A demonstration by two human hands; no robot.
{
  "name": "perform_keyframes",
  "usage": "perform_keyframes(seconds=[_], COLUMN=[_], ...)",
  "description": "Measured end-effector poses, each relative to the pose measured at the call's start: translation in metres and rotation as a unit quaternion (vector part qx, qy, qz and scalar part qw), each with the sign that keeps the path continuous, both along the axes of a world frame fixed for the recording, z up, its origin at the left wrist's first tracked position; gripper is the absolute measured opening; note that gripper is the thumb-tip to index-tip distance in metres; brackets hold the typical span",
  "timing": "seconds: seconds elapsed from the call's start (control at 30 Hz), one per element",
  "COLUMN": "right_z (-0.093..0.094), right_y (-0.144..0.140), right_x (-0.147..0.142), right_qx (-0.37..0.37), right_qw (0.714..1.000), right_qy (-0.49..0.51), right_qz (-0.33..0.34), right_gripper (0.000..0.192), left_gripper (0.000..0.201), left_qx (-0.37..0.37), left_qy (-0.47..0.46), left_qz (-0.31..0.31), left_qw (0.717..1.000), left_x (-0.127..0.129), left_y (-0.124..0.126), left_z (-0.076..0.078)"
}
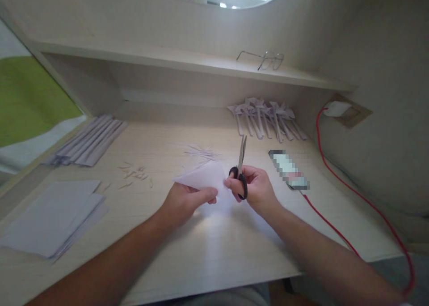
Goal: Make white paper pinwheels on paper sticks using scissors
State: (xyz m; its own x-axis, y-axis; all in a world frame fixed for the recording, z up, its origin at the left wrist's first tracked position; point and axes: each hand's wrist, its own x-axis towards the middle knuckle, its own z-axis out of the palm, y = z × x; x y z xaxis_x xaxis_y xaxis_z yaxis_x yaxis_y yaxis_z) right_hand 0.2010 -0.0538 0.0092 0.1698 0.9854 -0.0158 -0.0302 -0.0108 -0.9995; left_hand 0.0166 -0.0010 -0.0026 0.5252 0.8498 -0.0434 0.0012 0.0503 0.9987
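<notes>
Place: my study nook at home.
Desk: my pale wood desk (pixel 214 252) with a built-in shelf (pixel 167 57).
Signs: my glasses (pixel 264 59), wall socket (pixel 348 113), red charging cable (pixel 355 194).

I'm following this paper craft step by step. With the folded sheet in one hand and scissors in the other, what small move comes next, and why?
Probably bring the scissors down to the folded white paper and open the blades. The right hand holds them pointing up and away, blades together, off the paper, while the left hand pinches the sheet steady above the desk.
</notes>
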Motion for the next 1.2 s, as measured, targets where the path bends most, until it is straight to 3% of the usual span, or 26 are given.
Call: perform_keyframes(seconds=[0.17, 0.37, 0.47, 0.63, 0.87, 1.2], right_z=[-0.002, 0.002, 0.004, 0.006, 0.006, 0.003], right_y=[0.000, -0.004, -0.008, -0.008, -0.008, -0.011], right_x=[0.000, -0.001, -0.001, 0.004, 0.012, 0.008], right_qx=[-0.011, 0.004, 0.007, -0.009, -0.071, -0.101], right_qw=[1.000, 1.000, 1.000, 0.999, 0.985, 0.965], right_qy=[0.012, 0.010, 0.002, -0.045, -0.123, -0.202], right_qz=[0.023, 0.023, 0.030, 0.018, 0.100, 0.136], right_gripper=[0.034, 0.030, 0.028, 0.031, 0.028, 0.033], left_gripper=[0.017, 0.014, 0.018, 0.031, 0.032, 0.037], left_qx=[-0.001, 0.035, 0.049, 0.064, 0.096, 0.099], left_qy=[-0.041, 0.045, 0.043, 0.034, 0.054, 0.064], left_qz=[-0.020, -0.022, -0.025, 0.033, 0.134, 0.123], left_qw=[0.999, 0.998, 0.998, 0.997, 0.985, 0.985], left_x=[0.003, 0.000, -0.003, -0.007, -0.010, -0.011], left_y=[-0.001, -0.001, -0.002, -0.002, 0.005, -0.001], left_z=[0.000, -0.004, -0.006, -0.002, 0.010, 0.023])
